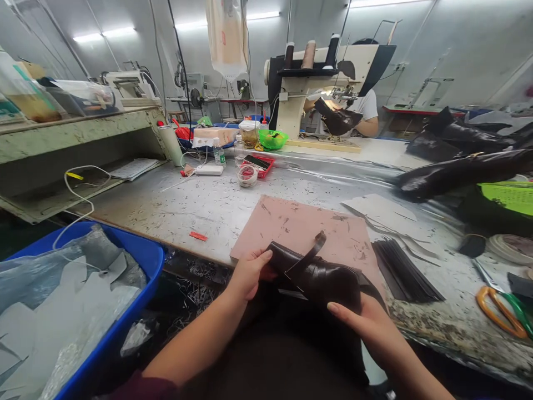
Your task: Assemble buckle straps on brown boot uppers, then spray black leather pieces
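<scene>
A dark brown, shiny leather piece (328, 280), which looks like a shoe or boot upper with a narrow strap (308, 256) sticking up from it, is held between both hands near the table's front edge. My left hand (252, 272) grips its left end, thumb on top and fingers underneath. At the right end, my right hand (362, 319) pinches the leather with the thumb on top; its other fingers are hidden behind the piece. Beneath and beyond the leather lies a pinkish board (287, 219) with dark scraps on it.
Dark strips (406, 272) and pale sheets (385, 214) lie right of the board. Scissors (499, 305) with orange and green handles rest at far right. A blue bin (154, 261) of white cutouts stands at left. Beyond, a person works at a sewing machine (291, 105).
</scene>
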A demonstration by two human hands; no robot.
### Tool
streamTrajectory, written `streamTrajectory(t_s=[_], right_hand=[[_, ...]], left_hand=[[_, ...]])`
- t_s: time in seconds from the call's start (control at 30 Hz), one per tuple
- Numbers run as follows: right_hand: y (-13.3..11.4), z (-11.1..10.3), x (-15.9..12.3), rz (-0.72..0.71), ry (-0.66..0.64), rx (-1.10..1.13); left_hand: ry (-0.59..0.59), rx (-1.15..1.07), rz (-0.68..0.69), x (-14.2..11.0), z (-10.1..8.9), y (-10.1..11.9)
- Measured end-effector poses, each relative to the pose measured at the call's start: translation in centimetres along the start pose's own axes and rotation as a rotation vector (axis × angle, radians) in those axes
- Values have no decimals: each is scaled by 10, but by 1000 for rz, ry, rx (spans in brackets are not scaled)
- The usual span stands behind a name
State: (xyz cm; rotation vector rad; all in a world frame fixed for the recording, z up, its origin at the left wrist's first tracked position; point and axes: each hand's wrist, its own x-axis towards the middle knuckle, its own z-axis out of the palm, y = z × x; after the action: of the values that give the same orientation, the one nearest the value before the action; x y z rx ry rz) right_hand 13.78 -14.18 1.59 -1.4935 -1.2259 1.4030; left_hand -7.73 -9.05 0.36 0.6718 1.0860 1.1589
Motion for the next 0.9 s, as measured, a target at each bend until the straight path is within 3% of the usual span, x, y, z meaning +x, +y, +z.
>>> streamTrajectory(t_s=[0.3, 0.5, 0.7, 0.8, 0.9], right_hand=[[9, -13, 8, -4, -23, -28], [9, -9, 5, -15, 29, 87], [9, -9, 6, -48, 87, 117], [10, -10, 8, -41, 70, 145], [11, -13, 7, -57, 13, 203]], left_hand=[[51, -200, -67, 0, 9, -8], [-121, -29, -133, -9, 23, -15], [-113, -96, -159, -9, 33, -24], [-184, -57, -190, -11, 38, -25], [-172, -43, -181, -12, 41, -27]])
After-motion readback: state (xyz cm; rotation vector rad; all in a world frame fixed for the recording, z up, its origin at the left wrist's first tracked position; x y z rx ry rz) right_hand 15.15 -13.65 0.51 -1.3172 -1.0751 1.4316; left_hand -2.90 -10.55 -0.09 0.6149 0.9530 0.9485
